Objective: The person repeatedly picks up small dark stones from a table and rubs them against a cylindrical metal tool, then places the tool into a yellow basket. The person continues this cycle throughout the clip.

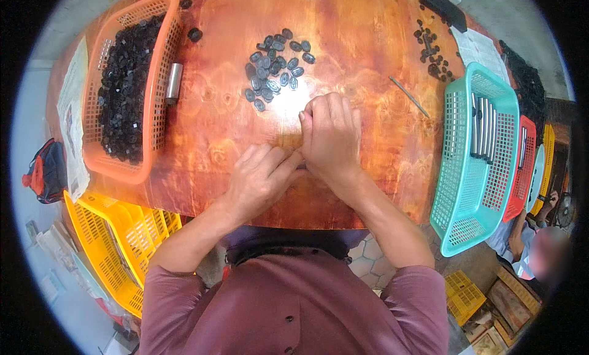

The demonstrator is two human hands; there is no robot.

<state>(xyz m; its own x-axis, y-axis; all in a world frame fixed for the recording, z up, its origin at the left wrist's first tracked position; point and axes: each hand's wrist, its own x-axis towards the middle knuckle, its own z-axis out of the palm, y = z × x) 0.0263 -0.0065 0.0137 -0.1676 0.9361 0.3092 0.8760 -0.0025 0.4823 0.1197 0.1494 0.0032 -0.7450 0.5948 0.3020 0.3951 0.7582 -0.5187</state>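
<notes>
My left hand (pixel 261 174) and my right hand (pixel 333 131) meet above the near part of the wooden table (pixel 215 128). Both are closed, fingertips pinched together. Whatever lies between them is mostly covered by the fingers; only a small dark bit shows where they meet. Just beyond my hands, a loose pile of small black oval pieces (pixel 274 67) with ridged faces is spread on the glossy tabletop. A short silver metal tube (pixel 174 82) with a dark end lies to the left, beside an orange basket (pixel 147 152) full of small black parts (pixel 132 85).
At right stands a teal basket (pixel 457 232) holding several metal tubes (pixel 485 128), with a red basket (pixel 526 131) behind it. A thin rod (pixel 408 96) and scattered black bits (pixel 432 51) lie nearer the middle. Yellow crates (pixel 116 232) stand lower left. Another person (pixel 521 238) is at far right.
</notes>
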